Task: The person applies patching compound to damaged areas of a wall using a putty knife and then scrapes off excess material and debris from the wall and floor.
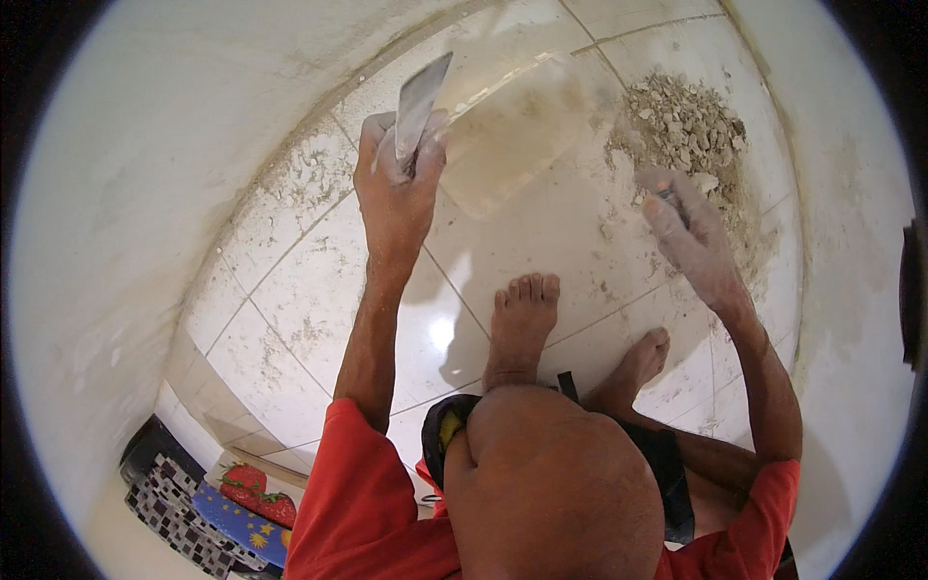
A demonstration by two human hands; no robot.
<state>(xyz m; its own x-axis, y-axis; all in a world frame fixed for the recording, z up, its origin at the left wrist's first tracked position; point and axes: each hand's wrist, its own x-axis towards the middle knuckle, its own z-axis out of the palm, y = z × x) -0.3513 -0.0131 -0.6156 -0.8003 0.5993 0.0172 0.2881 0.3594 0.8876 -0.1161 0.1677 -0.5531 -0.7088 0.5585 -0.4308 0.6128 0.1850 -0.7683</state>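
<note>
My left hand [398, 179] is closed round the handle of a putty knife [420, 101], its flat grey blade pointing up and away from me. White dust covers the fingers. Beside it on the floor lies a pale, see-through rectangular plastic piece [517, 130], perhaps a tub or lid, with dust on it. To the right, my right hand [691, 237] is over the near edge of a heap of broken plaster rubble [688, 126]. Its dusty fingers are curled together round something small and dark that I cannot make out.
Dusty white floor tiles [300, 290] lie between curved-looking pale walls at left [145, 174] and right [841, 193]. My bare feet [524, 314] stand in the middle. Plaster crumbs [319, 174] follow the left wall. Patterned items with strawberries [256, 493] sit at lower left.
</note>
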